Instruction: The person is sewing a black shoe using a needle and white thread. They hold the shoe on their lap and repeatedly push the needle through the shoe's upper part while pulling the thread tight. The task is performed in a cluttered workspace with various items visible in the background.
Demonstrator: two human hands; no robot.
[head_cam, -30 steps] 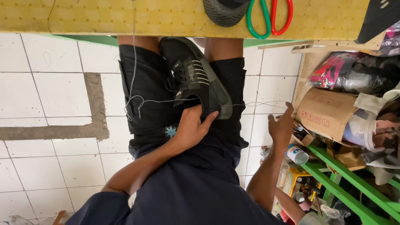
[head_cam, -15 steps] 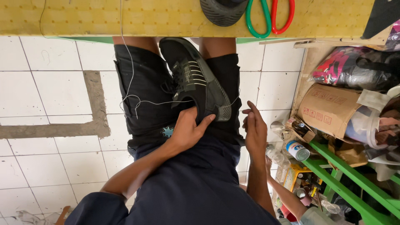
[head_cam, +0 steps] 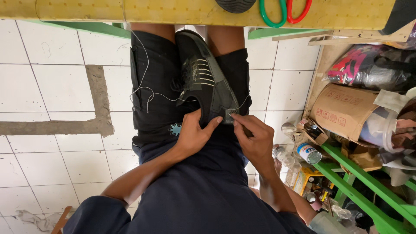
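Observation:
A black sneaker (head_cam: 203,76) lies on my lap between my thighs, toe pointing away under the yellow table edge (head_cam: 173,11). My left hand (head_cam: 193,134) grips the heel end of the sneaker. My right hand (head_cam: 255,138) pinches at the heel side, its fingertips touching the shoe where a white thread (head_cam: 147,93) runs out. The thread loops over my black shorts (head_cam: 151,99) and up toward the table.
Green and red scissors handles (head_cam: 284,11) and a dark sole (head_cam: 236,4) lie on the table. At right, a green shelf frame (head_cam: 364,173) holds a cardboard box (head_cam: 342,110), bags, cans and bottles. White tiled floor (head_cam: 52,86) lies at left.
My right hand has come in from the shelf side to the sneaker's heel and now pinches there. The left hand has stayed on the shoe.

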